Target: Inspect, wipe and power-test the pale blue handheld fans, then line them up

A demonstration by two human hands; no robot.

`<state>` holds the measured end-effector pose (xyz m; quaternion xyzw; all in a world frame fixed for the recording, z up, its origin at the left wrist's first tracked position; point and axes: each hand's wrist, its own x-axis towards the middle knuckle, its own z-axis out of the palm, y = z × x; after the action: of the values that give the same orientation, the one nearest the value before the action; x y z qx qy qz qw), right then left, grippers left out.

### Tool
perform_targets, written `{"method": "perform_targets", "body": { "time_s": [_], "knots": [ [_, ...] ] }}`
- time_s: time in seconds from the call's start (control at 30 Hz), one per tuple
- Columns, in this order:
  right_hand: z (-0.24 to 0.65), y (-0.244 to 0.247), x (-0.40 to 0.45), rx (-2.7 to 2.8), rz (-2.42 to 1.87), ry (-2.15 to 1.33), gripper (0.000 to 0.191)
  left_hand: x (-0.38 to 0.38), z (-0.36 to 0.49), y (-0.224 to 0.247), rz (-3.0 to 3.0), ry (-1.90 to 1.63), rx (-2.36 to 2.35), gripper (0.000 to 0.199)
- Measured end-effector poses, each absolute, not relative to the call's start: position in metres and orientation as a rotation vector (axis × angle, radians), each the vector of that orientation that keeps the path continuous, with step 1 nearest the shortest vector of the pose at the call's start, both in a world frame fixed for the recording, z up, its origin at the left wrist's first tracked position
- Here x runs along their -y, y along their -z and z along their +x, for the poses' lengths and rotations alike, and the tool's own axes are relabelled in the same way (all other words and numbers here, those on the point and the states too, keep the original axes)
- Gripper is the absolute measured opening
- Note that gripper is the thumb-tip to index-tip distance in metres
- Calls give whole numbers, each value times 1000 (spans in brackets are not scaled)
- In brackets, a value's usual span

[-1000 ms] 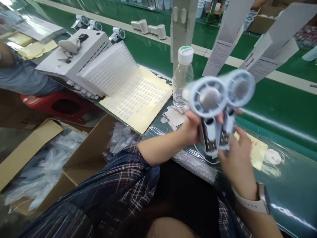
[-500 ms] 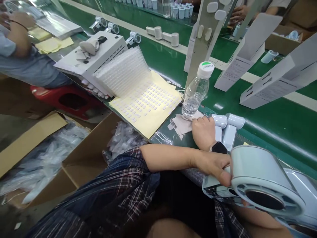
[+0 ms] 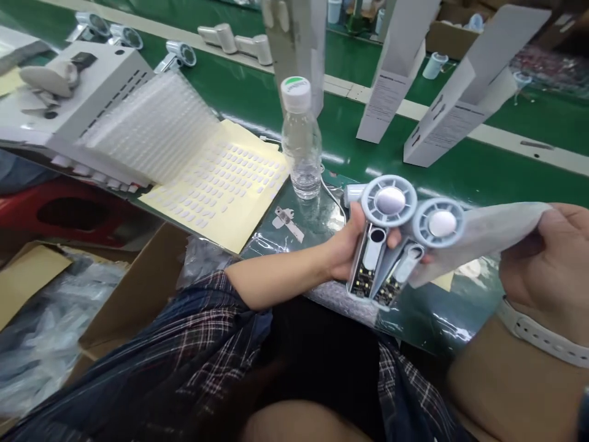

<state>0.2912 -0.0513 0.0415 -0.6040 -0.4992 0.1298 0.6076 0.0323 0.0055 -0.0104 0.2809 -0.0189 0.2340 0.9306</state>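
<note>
In my left hand (image 3: pixel 343 248) are two pale blue handheld fans, held side by side with the fingers closed round their handles. The left fan (image 3: pixel 368 245) and the right fan (image 3: pixel 400 267) both show round ribbed heads with silvery centres and open handles with black circuit boards. My right hand (image 3: pixel 547 264), with a pale watch band at its wrist, pinches a greyish-white cloth (image 3: pixel 492 230). The cloth stretches leftward to the right fan's head; whether it touches is unclear. Part of another pale blue fan (image 3: pixel 353 194) shows behind my left hand.
A water bottle (image 3: pixel 301 147) stands beyond my left forearm. Left of it lies a yellow sheet of small stickers (image 3: pixel 230 202) with bubble wrap (image 3: pixel 156 132). White boxes (image 3: pixel 442 132) stand on the green belt (image 3: pixel 340 129). A carton of plastic bags (image 3: pixel 133 288) sits low left.
My right hand has lifted the cloth off the table and moved right. The two fans in my left hand have moved up and left, and turned their boards toward me. The view has shifted right.
</note>
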Motion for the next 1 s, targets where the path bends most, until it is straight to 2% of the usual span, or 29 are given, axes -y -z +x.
{"method": "perform_targets", "body": {
  "time_s": [0.1, 0.17, 0.27, 0.43, 0.5, 0.53, 0.6, 0.67, 0.7, 0.8, 0.9, 1.0],
  "knots": [
    [280, -54, 64, 953, -1322, -446, 3, -8, 30, 9, 533, -474, -73, 84],
    [263, -59, 66, 967, -1167, -563, 11, -7, 31, 12, 540, -451, -111, 83],
    [239, -54, 63, 1028, -964, -552, 27, -4, 33, 17, 557, -419, -125, 84],
    [224, -26, 56, 1205, -1027, -626, 18, -2, 34, 23, 582, -331, -71, 88],
    [227, -20, 55, 1197, -1040, -611, 19, -3, 33, 23, 578, -309, -56, 89],
    [229, -19, 54, 1179, -1049, -639, 23, -4, 32, 23, 578, -302, -55, 88],
    [234, -19, 53, 1146, -1075, -779, 44, -4, 30, 22, 586, -291, -66, 88],
    [237, -20, 52, 1138, -1099, -1014, 64, -5, 29, 21, 607, -281, -67, 89],
    [238, -21, 52, 1133, -1108, -1140, 67, -5, 28, 21, 615, -283, -61, 89],
    [236, -25, 52, 1085, -1102, -1420, 70, -4, 28, 21, 628, -301, -52, 90],
    [235, -28, 51, 1019, -1118, -1456, 84, -4, 29, 21, 648, -328, -70, 91],
    [237, -25, 51, 1004, -1103, -1463, 69, -5, 27, 19, 661, -329, -90, 91]
  ]
}}
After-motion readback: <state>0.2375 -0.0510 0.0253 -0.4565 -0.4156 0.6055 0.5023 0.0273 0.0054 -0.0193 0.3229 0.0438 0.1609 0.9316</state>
